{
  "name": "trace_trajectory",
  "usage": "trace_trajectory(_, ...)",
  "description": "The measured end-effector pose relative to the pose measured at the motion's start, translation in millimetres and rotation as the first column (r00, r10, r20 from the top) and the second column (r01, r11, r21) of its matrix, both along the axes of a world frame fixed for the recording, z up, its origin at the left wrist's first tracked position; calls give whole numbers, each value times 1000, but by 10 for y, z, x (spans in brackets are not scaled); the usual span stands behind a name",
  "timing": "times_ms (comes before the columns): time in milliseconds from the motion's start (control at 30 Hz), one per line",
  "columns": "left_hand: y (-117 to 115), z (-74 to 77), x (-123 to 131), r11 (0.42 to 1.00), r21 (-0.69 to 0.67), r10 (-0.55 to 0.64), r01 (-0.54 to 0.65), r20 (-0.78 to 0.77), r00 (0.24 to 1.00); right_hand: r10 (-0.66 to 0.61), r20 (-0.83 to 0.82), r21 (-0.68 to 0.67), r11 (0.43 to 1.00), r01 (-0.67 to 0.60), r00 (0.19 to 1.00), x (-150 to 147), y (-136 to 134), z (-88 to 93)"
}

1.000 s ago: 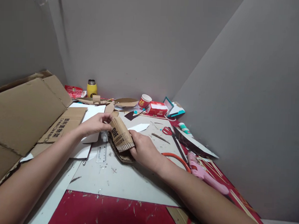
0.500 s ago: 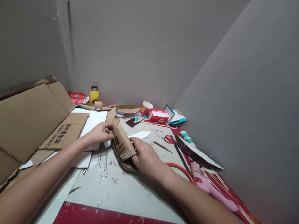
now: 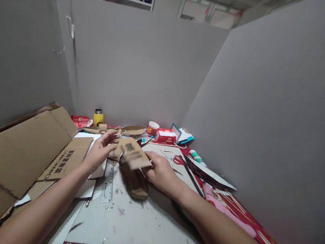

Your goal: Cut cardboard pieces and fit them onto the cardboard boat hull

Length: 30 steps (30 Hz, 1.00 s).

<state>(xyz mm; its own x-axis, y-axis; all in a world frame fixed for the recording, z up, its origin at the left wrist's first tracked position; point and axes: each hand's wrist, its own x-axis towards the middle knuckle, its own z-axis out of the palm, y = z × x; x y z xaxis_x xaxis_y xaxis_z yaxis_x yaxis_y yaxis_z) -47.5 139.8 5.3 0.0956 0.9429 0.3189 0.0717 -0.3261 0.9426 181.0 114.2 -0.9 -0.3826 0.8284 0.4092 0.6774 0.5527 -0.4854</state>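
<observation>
My right hand grips the right edge of a piece of cardboard with black print, blurred by motion. Under it lies a curved, trough-like cardboard form, its hollow side partly showing. Whether my right fingers also touch that form is hidden. My left hand is just left of the printed piece, apart from it, with fingers spread and nothing in them. Close below my left hand, a clear ruler lies on the white work board.
Large folded cardboard and a printed cardboard sheet fill the left. At the back stand a yellow bottle, a paper cup and a red box. Red scissors and a pink glue gun lie right.
My left hand has let go of the cardboard and moved left with its fingers opened. The printed piece has tilted, baring more of the curved form below. The view has tipped upward.
</observation>
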Motion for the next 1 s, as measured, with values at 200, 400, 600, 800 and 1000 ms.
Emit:
trace_trajectory(200, -118, 29, 101, 968, -217, -52, 125, 314, 948, 6, -425, -392, 900, -191, 905, 49, -44, 214)
trace_trajectory(400, -300, 63, 253, 814, -349, -315, 465, 406, 858, 147, -699, -514, 577, -634, 700, 33, -105, 237)
trace_trajectory(600, -372, 86, 283, 862, -326, -269, 387, 353, 896, 27, -765, -342, 830, -441, 643, -39, -87, 151)
trace_trajectory(800, -458, 88, 362, 892, -321, -228, 319, 291, 929, 133, -667, -221, 904, -365, 733, -35, -132, 179)
trace_trajectory(1000, -515, 94, 355, 979, -190, -60, 76, 90, 994, 125, -669, -211, 913, -349, 733, -17, -117, 194)
